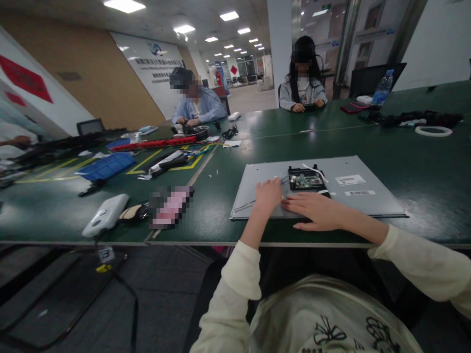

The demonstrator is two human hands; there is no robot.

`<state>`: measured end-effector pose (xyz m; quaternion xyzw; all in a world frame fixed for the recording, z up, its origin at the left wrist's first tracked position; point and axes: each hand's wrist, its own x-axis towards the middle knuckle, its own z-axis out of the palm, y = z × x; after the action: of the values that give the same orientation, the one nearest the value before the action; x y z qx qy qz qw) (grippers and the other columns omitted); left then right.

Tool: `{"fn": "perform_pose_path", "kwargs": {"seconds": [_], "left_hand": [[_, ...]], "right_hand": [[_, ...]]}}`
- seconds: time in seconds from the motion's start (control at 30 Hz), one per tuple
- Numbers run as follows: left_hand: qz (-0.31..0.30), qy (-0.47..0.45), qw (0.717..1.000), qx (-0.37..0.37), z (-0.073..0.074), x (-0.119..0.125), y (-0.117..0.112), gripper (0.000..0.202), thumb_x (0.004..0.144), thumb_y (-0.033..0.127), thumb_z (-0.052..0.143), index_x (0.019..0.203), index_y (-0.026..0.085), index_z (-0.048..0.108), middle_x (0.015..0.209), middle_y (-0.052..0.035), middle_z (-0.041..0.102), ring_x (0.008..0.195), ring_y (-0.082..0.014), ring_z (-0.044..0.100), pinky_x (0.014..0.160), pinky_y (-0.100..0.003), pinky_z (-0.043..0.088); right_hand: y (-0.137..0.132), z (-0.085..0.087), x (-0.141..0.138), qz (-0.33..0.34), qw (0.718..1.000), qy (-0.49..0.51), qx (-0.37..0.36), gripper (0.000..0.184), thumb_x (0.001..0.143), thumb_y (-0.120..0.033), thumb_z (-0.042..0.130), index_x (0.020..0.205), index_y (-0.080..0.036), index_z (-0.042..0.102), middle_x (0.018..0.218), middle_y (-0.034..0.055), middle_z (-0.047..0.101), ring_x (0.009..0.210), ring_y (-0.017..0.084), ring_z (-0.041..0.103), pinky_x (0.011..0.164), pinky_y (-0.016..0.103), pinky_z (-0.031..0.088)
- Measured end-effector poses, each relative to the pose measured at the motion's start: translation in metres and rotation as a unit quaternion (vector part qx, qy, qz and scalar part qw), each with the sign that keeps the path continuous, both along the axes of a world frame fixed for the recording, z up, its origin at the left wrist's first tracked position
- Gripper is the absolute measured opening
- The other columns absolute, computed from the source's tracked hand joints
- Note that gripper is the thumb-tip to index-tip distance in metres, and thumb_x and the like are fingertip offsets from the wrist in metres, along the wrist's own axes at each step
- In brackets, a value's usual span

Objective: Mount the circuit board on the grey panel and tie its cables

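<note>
A grey metal panel, the back of a flat screen, lies on the green table in front of me. A small dark circuit board with white ribbon cables sits on its middle. My left hand rests on the panel just left of the board, fingers curled down onto thin wires there. My right hand lies flat on the panel's near edge, fingers stretched out toward the left hand, holding nothing.
Left of the panel lie a white device, a blurred pink object, a blue tray and a red bar. Two people sit working at the far side. A water bottle, a white ring and black cables lie far right.
</note>
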<state>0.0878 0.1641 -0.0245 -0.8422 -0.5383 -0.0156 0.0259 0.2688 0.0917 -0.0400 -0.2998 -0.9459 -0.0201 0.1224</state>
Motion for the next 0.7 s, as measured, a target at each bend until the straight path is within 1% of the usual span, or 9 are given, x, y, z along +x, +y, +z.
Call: {"fn": "perform_pose_path", "kwargs": {"seconds": [0.07,0.13,0.2,0.3,0.4,0.5,0.6,0.7], "left_hand": [[0.004,0.005,0.999,-0.040,-0.001,-0.003,0.009,0.046,0.097,0.026,0.029,0.142,0.024,0.041,0.152,-0.0078,0.040,0.137,-0.0252,0.040,0.110,-0.053,0.030],[0.009,0.006,0.996,-0.084,-0.002,-0.007,0.017,0.049,0.098,0.035,0.026,0.146,0.028,0.035,0.157,-0.0032,0.029,0.143,-0.0261,0.029,0.112,-0.058,0.025],[0.005,0.001,0.994,-0.105,-0.003,-0.010,0.024,0.052,0.098,0.041,0.023,0.149,0.030,0.029,0.160,-0.0007,0.022,0.146,-0.0265,0.023,0.113,-0.060,0.022],[-0.003,-0.008,0.993,-0.117,-0.005,-0.013,0.026,0.057,0.097,0.046,0.021,0.151,0.029,0.024,0.161,-0.0003,0.017,0.148,-0.0270,0.018,0.113,-0.062,0.020],[-0.006,-0.016,0.991,-0.130,-0.005,-0.014,0.026,0.059,0.097,0.049,0.021,0.152,0.028,0.022,0.161,-0.0008,0.014,0.148,-0.0269,0.014,0.114,-0.063,0.016],[-0.007,-0.026,0.992,-0.125,-0.005,-0.015,0.027,0.059,0.097,0.050,0.022,0.152,0.029,0.023,0.161,-0.0014,0.014,0.148,-0.0269,0.015,0.114,-0.063,0.016],[-0.008,-0.035,0.994,-0.104,-0.005,-0.015,0.026,0.057,0.097,0.049,0.025,0.150,0.029,0.026,0.160,-0.0037,0.021,0.147,-0.0272,0.019,0.113,-0.063,0.018],[-0.013,-0.062,0.996,-0.061,-0.003,-0.015,0.023,0.058,0.097,0.049,0.030,0.150,0.027,0.026,0.156,-0.0097,0.031,0.143,-0.0288,0.030,0.111,-0.061,0.025]], "right_hand": [[-0.005,0.001,0.004,0.006,1.000,0.003,-0.013,0.058,0.097,-0.048,0.040,0.142,-0.012,0.049,0.143,0.0128,0.049,0.130,0.025,0.048,0.110,0.041,0.036],[-0.009,0.002,0.007,0.011,1.000,0.012,-0.025,0.056,0.097,-0.046,0.040,0.143,-0.014,0.048,0.143,0.0109,0.049,0.132,0.024,0.046,0.110,0.040,0.037],[-0.010,0.001,0.009,0.016,0.999,0.024,-0.032,0.054,0.097,-0.044,0.041,0.143,-0.016,0.047,0.142,0.0098,0.050,0.134,0.023,0.044,0.110,0.040,0.036],[-0.010,-0.001,0.009,0.026,0.998,0.038,-0.031,0.051,0.098,-0.041,0.042,0.142,-0.017,0.049,0.141,0.0093,0.052,0.135,0.023,0.042,0.111,0.041,0.035],[-0.010,-0.001,0.010,0.028,0.998,0.047,-0.014,0.046,0.097,-0.035,0.043,0.139,-0.018,0.053,0.138,0.0084,0.055,0.135,0.023,0.041,0.113,0.043,0.032],[-0.009,0.003,0.014,0.015,0.999,0.035,0.013,0.044,0.096,-0.034,0.045,0.137,-0.020,0.054,0.140,0.0075,0.053,0.139,0.026,0.034,0.116,0.051,0.021],[-0.007,0.006,0.023,-0.014,0.999,0.013,0.033,0.047,0.093,-0.039,0.050,0.138,-0.025,0.054,0.148,0.0059,0.044,0.143,0.031,0.025,0.115,0.061,0.007],[-0.001,0.005,0.033,-0.050,0.998,0.006,0.037,0.051,0.091,-0.044,0.053,0.139,-0.029,0.051,0.153,0.0037,0.036,0.144,0.034,0.019,0.112,0.067,0.001]]}}
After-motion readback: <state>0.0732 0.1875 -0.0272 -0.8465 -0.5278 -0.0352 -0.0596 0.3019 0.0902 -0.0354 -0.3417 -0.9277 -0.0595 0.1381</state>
